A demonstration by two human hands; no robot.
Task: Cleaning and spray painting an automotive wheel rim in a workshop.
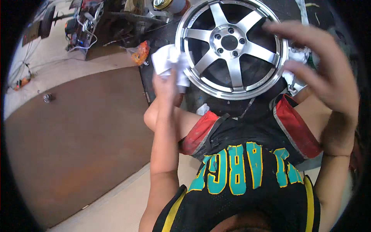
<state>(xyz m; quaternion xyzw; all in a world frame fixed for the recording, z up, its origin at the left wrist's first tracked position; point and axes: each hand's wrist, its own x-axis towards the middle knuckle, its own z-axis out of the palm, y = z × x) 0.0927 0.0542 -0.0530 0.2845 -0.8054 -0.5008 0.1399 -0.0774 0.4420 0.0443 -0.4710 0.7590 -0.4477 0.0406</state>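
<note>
A silver six-spoke alloy wheel rim (235, 62) lies on the dark surface in front of me, between and beyond my knees. My left hand (164, 83) grips a folded white cloth or paper (165, 60) at the rim's left edge. Whether it touches the metal I cannot tell. My right hand (317, 65) is raised over the rim's right side, slightly blurred, with fingers apart and nothing visible in them. Crumpled white material (293, 83) lies under and beside that hand, partly hidden by it.
An orange plastic bag (141, 52) and a can (162, 5) lie left of the rim. Farther up-left are machinery with wires (83, 31) and a power strip (22, 82). A brown board (85, 135) covers much of the left floor, with a small metal object (48, 98) on it.
</note>
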